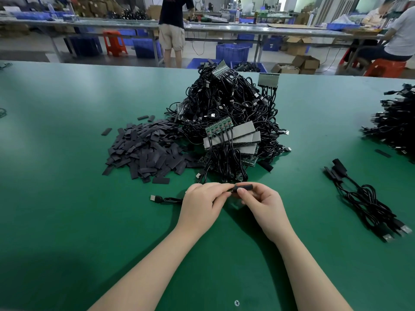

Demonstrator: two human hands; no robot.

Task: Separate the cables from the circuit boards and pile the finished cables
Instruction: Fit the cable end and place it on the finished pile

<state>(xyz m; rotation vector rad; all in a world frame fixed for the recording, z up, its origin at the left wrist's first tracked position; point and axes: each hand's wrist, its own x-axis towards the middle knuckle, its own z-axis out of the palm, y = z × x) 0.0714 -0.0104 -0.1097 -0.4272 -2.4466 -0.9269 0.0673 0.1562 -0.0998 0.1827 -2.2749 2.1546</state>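
Observation:
My left hand [203,204] and my right hand [261,206] meet over the green table, both pinching the end of one black cable with a black sleeve [244,187] on it. That cable's USB plug [155,198] trails out to the left on the mat. Just beyond my hands rises a big heap of black cables still joined to green circuit boards [231,122]. A small bundle of finished cables [368,203] lies at the right.
A pile of flat black sleeve pieces [146,149] sits left of the heap. Another mass of black cables [397,122] lies at the far right edge. Beyond the table stand workbenches, blue crates, orange stools and several people.

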